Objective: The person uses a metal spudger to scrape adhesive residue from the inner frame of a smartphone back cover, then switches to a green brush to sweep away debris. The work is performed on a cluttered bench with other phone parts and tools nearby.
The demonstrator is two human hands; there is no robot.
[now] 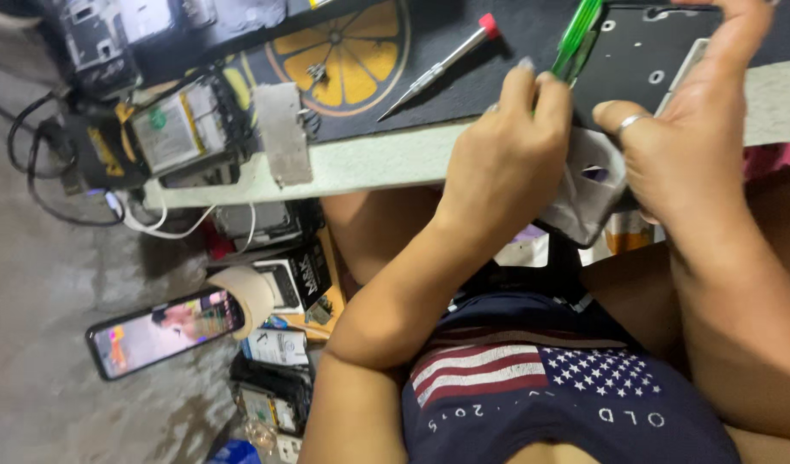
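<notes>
Now, left of the black mat's orange print lies a metal plate; a red-capped screwdriver rests right of it. Left hand pinches a green tool, long axis pointing up-right. Right hand grips the dark panel at the mat's right end.

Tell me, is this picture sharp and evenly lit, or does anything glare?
Head view: mostly sharp, lit softly and evenly, shadows faint; the left hand and right hand look slightly soft; the lit phone screen on the floor is washed out bright.
</notes>
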